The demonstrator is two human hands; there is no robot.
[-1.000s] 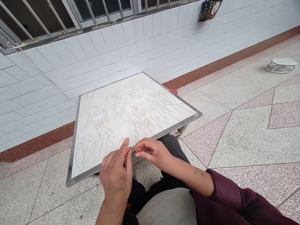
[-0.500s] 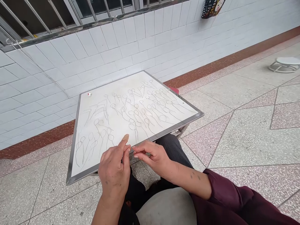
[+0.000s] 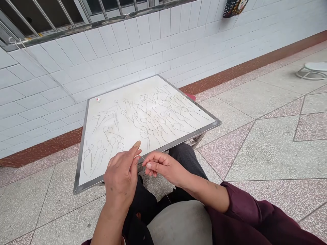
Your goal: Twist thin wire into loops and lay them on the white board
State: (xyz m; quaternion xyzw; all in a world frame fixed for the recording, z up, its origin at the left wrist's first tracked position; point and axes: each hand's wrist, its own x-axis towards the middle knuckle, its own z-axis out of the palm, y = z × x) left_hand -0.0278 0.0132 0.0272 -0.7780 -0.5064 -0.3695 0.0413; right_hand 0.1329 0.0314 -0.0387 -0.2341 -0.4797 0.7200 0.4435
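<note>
A thin wire runs between my two hands just over the near edge of the white table. My left hand pinches one part of it between thumb and fingers, with a tan cover on one raised fingertip. My right hand is closed on the wire a short way to the right, thumb against the fingers. A pale strand shows below the right hand, over my lap. Across the table lie many looped thin wires, each with a round loop and long tail. Some at the left are bent without a clear loop.
A small white and red item sits at the table's far left corner. The metal rim borders the tabletop. Behind stands a white tiled wall with a barred window. A white stool stands far right on the stone floor.
My right hand has turned and curled its fingers in, moving slightly away from my left. A short stretch of wire now shows between them. The view has shifted a little.
</note>
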